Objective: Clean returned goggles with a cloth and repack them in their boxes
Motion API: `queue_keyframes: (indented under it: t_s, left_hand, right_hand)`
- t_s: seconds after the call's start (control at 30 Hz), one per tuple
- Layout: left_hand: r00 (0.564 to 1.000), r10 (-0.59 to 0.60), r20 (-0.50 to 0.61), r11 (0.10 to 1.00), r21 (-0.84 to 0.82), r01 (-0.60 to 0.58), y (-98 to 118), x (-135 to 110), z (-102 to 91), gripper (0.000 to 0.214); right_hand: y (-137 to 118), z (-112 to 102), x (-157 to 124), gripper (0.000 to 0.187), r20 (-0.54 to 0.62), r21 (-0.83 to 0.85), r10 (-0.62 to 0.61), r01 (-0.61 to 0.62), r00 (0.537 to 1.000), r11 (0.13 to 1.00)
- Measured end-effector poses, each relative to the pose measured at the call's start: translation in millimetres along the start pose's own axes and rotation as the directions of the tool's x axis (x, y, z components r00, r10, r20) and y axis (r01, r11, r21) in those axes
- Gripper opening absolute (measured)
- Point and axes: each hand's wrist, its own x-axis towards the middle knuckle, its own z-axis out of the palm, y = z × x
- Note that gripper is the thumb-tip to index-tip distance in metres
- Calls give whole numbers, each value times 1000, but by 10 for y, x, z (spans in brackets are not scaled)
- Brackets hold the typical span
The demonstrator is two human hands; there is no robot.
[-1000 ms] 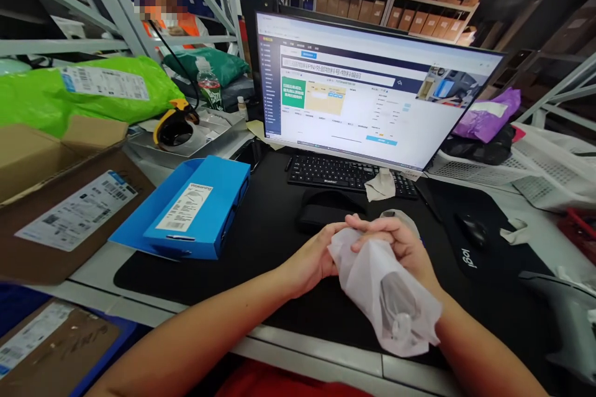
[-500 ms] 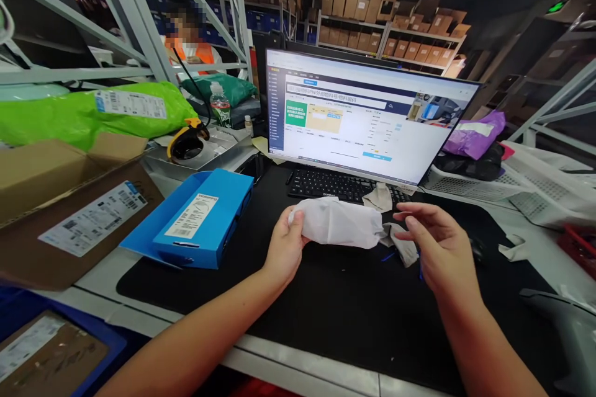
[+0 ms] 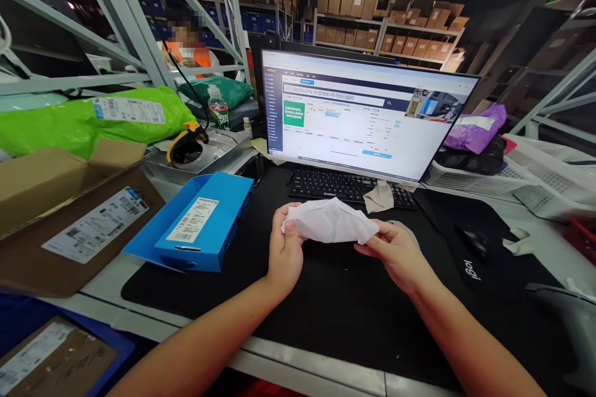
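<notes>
A white foam pouch is held level over the black desk mat, in front of the keyboard. My left hand pinches its left end with thumb and fingers. My right hand grips its right end from below. What is inside the pouch is hidden. A blue box with a white label lies to the left of my left hand.
A lit monitor stands behind the keyboard. A crumpled wrapper rests on the keys. A mouse sits at the right. An open cardboard box and a green parcel lie left. A person in orange works beyond the racks.
The pouch went from hanging upright in both hands to lying level. My right hand let go half a second ago and now grips the right end again.
</notes>
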Motion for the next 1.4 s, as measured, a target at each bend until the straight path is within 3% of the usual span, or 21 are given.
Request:
queue_keyframes:
  t_s: [0.2, 0.37, 0.47, 0.6, 0.67, 0.73, 0.83, 0.9, 0.97, 1.0, 1.07, 1.1, 1.13, 1.2, 1.27, 1.33, 1.4]
  left_hand:
    - [999, -20, 48, 999, -24, 21, 87, 54, 13, 24]
    - [994, -54, 90, 994, -86, 62, 150, 130, 9, 19]
    - [997, -57, 49, 995, -81, 61, 150, 174, 2, 22]
    - [996, -52, -68, 994, -102, 45, 136, 329, -77, 28]
    - [990, -40, -135, 994, -105, 26, 158, 431, -143, 29]
    - [991, -38, -131, 995, -98, 25, 203, 501, -197, 26]
    - [998, -46, 35, 999, 8, 46, 266, 480, -211, 16]
    - [973, -19, 232, 985, 169, -22, 274, 375, -169, 10]
    - [892, 47, 450, 901, 367, -233, 250, 222, -100, 6]
    - [829, 68, 555, 807, 458, -373, 230, 138, -61, 8]
    - [701, 18, 713, 522, 592, -615, 189, -24, 19, 16]
    - [663, -65, 746, 363, 636, -681, 174, -93, 57, 21]
    - [651, -166, 740, 222, 672, -707, 166, -151, 91, 26]
    - [694, -328, 641, 18, 739, -674, 173, -225, 145, 34]
    - [749, -389, 536, -78, 791, -607, 207, -245, 169, 29]
    - [781, -384, 492, -99, 819, -565, 252, -225, 156, 14]
    - [814, -309, 492, -57, 845, -532, 291, -182, 106, 19]
  right_hand:
    - [-103, -176, 82, 35, -123, 60, -6, 14, 992, 998]
    - [-241, -388, 91, 34, -157, -13, -34, 32, 987, 999]
    - [-312, -510, 98, 37, -180, -85, -63, 49, 982, 995]
    - [-425, -772, 124, 35, -303, -132, -142, 106, 942, 986]
    - [-497, -923, 106, 32, -395, -178, -263, 208, 880, 962]
    - [-573, -1028, 45, 30, -472, -304, -458, 348, 753, 887]
    - [-666, -1031, -87, 22, -443, -589, -742, 460, 504, 664]
    - [-694, -950, -150, 14, -362, -691, -830, 475, 425, 545]
    - [-691, -851, -166, 10, -306, -697, -848, 505, 433, 509]
    - [-679, -806, -158, 10, -283, -682, -844, 523, 456, 512]
    - [-643, -734, -125, 10, -247, -640, -821, 550, 515, 537]
    - [-622, -705, -106, 10, -230, -616, -806, 560, 545, 554]
    - [-600, -679, -89, 10, -216, -594, -792, 567, 572, 571]
    - [-561, -631, -67, 11, -197, -559, -766, 572, 612, 601]
    - [-531, -584, -63, 12, -185, -542, -744, 565, 641, 622]
    - [-509, -536, -71, 13, -174, -540, -730, 556, 660, 632]
    - [-491, -489, -84, 14, -159, -540, -718, 550, 677, 638]
